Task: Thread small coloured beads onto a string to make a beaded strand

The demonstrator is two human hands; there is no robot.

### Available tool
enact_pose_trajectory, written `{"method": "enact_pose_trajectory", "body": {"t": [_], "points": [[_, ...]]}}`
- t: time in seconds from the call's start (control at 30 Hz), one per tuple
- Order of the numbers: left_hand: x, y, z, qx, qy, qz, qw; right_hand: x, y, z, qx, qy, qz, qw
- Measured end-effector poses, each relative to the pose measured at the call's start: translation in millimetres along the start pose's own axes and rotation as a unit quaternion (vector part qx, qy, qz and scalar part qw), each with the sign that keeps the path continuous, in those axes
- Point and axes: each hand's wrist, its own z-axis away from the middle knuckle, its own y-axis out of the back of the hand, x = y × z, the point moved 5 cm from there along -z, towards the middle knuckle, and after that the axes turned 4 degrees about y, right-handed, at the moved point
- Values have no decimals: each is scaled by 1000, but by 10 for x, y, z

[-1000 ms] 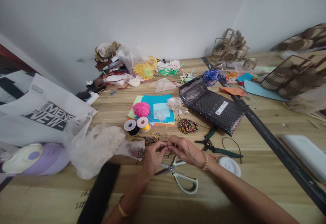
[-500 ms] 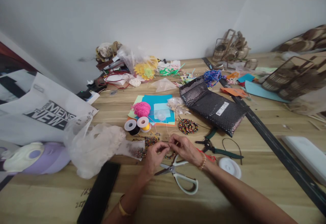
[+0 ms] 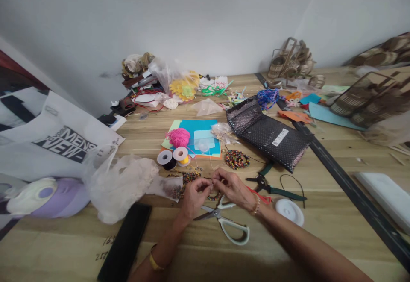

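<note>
My left hand (image 3: 193,196) and my right hand (image 3: 233,188) meet fingertip to fingertip just above the wooden table (image 3: 205,256), both pinched on a thin string of small beads (image 3: 212,195) that hangs below them. Loose coloured beads (image 3: 188,176) lie just beyond my left hand. White-handled scissors (image 3: 229,224) rest under my wrists. A coiled beaded bracelet (image 3: 236,159) lies a little further out.
Black and yellow thread spools (image 3: 173,158), a pink yarn ball (image 3: 178,137) and blue paper (image 3: 198,130) sit ahead. Green-handled pliers (image 3: 272,186), a white round lid (image 3: 290,211), a black mesh pouch (image 3: 267,132), a crumpled plastic bag (image 3: 120,186) and a black flat case (image 3: 123,248) surround me.
Both hands stayed together at the bead string. My right hand shifted slightly left and its fingers tightened at the meeting point; the camera barely moved.
</note>
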Motion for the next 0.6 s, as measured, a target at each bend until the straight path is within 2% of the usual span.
{"method": "enact_pose_trajectory", "body": {"t": [0.13, 0.3, 0.47, 0.6], "points": [[-17, 23, -36, -2, 30, 48, 998, -86, 47, 4, 15, 72, 49, 996], [-68, 51, -76, 5, 53, 78, 996, -163, -2, 38, -10, 173, 133, 976], [-83, 47, -77, 4, 52, 70, 996, -111, -62, 67, -17, 194, 197, 961], [-85, 43, -80, 0, 55, 80, 995, -78, -72, 77, -4, 202, 205, 958]]}}
